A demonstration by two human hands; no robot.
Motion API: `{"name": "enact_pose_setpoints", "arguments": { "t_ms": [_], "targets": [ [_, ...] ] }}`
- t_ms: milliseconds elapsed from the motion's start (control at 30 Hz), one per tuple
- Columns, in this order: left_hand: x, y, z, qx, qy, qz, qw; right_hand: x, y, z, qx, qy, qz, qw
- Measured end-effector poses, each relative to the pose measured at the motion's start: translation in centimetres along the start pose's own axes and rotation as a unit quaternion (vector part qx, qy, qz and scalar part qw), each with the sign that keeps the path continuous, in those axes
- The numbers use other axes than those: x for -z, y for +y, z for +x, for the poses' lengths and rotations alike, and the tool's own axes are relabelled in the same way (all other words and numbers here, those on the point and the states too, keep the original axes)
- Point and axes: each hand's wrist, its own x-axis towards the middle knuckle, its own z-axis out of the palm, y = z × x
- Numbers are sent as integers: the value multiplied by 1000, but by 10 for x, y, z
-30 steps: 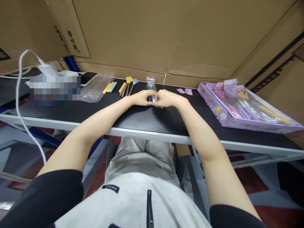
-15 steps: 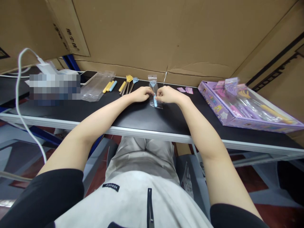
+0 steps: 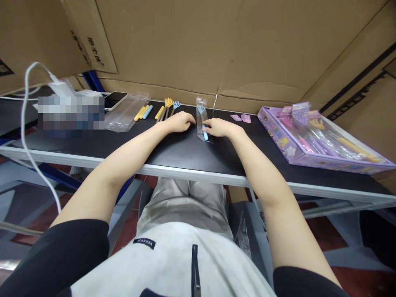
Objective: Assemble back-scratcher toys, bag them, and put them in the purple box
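A blue back scratcher (image 3: 205, 134) with a claw-shaped head lies on the black table inside a clear plastic bag (image 3: 201, 100). The fingers of my right hand (image 3: 218, 127) close on its handle through the plastic. Just left of the bag, my left hand (image 3: 182, 122) rests near the tabletop with its fingers loosely bent and nothing in them. Beyond my left wrist lie a yellow claw head (image 3: 168, 102) and a blue claw head (image 3: 176, 104) on dark rods, partly hidden by the hand.
Yellow and blue handles (image 3: 147, 112) lie at left beside clear bags (image 3: 123, 117) and a phone (image 3: 115, 100). Small pink cards (image 3: 246, 118) lie to the right. A purple display box (image 3: 291, 150) with bagged scratchers stands far right. Cardboard (image 3: 192, 49) walls the back.
My left hand has let go of the bag and drawn slightly left. The bagged back scratcher has shifted a little to the right, with my right hand now flatter over its handle.
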Motion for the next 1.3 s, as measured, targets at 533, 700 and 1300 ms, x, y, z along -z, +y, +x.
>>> {"name": "enact_pose_setpoints", "arguments": {
  "t_ms": [533, 700, 1300],
  "targets": [
    [4, 9, -1, 0, -37, 9, 999, 5, 14, -1, -61, -16, -80, 995],
    [0, 4, 0, -16, -20, 16, 1000, 6, 10, -3, -49, -8, -101, 994],
    [-1, 3, 0, -20, -24, 23, 999, 9, 6, -9, -73, 36, -36, 996]
  ]
}}
